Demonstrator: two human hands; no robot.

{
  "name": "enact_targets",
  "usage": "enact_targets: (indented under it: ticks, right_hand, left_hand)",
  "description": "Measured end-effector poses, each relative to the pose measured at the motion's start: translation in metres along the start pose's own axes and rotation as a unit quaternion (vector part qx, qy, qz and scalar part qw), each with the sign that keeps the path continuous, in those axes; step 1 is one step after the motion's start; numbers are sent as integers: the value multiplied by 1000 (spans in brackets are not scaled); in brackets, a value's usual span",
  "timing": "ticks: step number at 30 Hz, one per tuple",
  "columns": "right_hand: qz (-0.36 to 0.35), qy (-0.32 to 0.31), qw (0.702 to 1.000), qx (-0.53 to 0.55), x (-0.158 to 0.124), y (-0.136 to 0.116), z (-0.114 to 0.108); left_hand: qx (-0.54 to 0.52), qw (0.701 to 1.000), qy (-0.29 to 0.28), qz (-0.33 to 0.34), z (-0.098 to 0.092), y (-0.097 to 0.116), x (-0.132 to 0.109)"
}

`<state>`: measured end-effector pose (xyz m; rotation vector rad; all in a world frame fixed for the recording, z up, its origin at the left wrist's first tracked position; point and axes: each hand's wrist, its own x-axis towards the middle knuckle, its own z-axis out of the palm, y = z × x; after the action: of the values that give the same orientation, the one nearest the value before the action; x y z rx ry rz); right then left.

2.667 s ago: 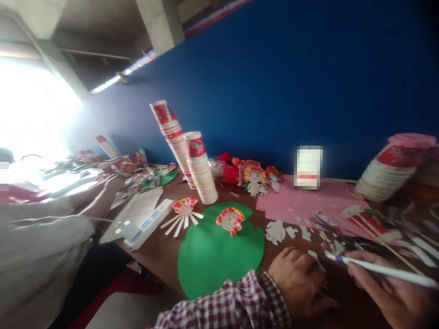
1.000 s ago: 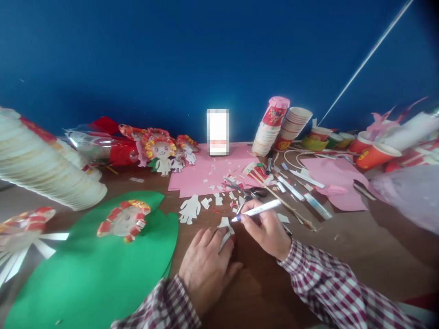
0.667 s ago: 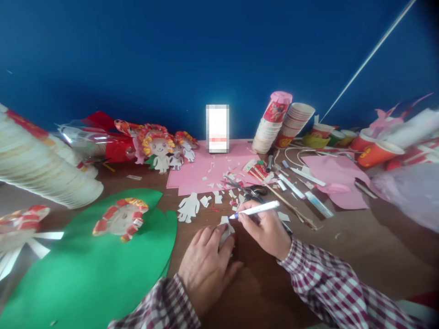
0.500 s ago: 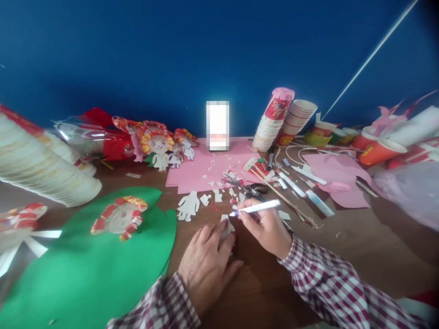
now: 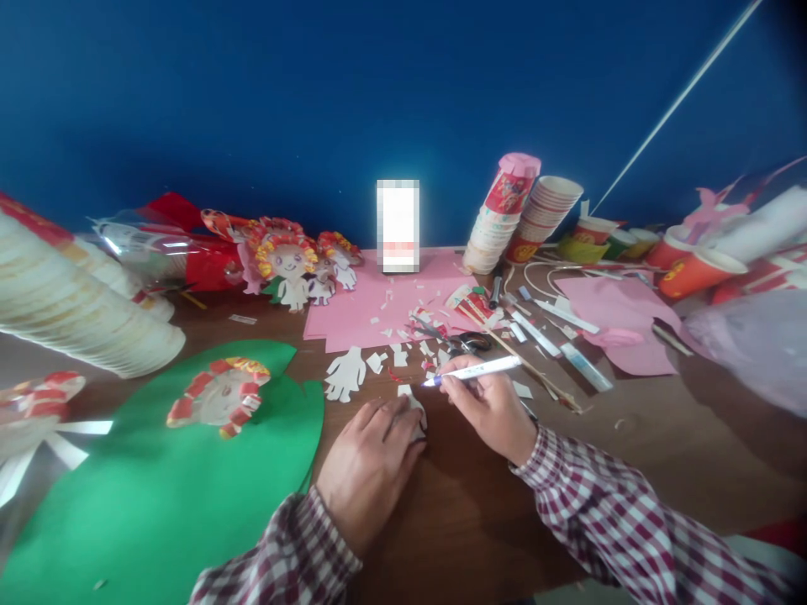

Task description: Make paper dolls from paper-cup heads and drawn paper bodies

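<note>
Pointing left, the marker (image 5: 482, 368) ends just beside the paper edge (image 5: 417, 412).

A deep-blue wall (image 5: 252, 101) fills the background; a thin white line (image 5: 677, 105) slants up its right side; below lies a brown bench (image 5: 466, 521).

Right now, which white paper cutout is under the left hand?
The white paper cutout near the purple-tipped white marker, partly covered by the left hand; the doll-shaped white cutout lies uncovered.
</note>
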<state>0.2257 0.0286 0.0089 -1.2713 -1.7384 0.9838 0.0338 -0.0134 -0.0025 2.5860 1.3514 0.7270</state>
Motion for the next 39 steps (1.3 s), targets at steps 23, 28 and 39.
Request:
enact_targets:
  ticks: [23,28,39]
  right_hand:
    - [-215,-51,967,-131,-8,0,5]
    - [-232,-108,943,-211,-8,-2,8]
    - [-193,94,967,-136,-9,-2,4]
  left_hand:
    - [-549,671,250,-432,-32,-29,19]
    - [-557,663,260,-426,-31,-28,21]
    - [-553,678,246,-417,-27,-32,15]
